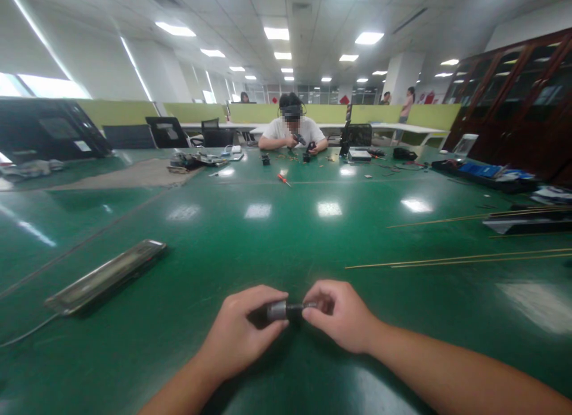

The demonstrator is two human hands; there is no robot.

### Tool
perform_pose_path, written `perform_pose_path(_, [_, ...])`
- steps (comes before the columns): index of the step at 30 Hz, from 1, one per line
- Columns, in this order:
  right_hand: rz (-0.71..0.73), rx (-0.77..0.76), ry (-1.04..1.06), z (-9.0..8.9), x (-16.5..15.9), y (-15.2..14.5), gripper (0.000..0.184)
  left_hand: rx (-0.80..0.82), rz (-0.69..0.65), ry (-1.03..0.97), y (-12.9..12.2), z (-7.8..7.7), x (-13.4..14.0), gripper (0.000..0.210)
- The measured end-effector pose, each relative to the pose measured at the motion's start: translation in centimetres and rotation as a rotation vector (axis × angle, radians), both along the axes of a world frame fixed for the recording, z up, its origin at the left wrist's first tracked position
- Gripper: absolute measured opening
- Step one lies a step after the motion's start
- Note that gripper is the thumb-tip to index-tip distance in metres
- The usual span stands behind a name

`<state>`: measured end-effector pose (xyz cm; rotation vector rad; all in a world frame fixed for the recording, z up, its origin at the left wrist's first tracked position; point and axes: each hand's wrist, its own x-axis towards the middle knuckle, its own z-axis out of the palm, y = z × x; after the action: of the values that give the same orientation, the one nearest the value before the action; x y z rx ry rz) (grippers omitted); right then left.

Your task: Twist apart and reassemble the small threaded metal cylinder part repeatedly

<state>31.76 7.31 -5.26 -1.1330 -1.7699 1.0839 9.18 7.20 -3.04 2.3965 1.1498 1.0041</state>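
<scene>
Low in the middle of the head view, both hands are at a small grey-and-black cylindrical part (278,311), which lies roughly level from left to right. My left hand (241,325) grips its wider grey end between thumb and fingers. On the other side, my right hand (344,317) pinches the thin dark end with thumb and fingertips, the fingers curled over it. The dark middle of the part shows between the two hands. Its exact kind cannot be made out, and its ends are partly hidden by the fingers.
A long power strip (109,275) with a cable lies to the left on the green table (250,248). Thin brass-coloured rods (456,260) stretch in from the right. Farther off are a red screwdriver (283,179) and a seated person (292,129) handling dark parts.
</scene>
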Motion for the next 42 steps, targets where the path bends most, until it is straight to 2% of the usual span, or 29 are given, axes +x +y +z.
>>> perform_pose_path(17, [-0.010,0.011,0.017,0.34,-0.07,-0.14,0.006,0.053,0.024,-0.005,0.08,0.18,0.03,0.026])
perform_pose_path(42, [-0.056,0.022,0.039,0.41,0.03,-0.18,0.008,0.038,0.043,0.011,0.23,0.02,-0.26,0.025])
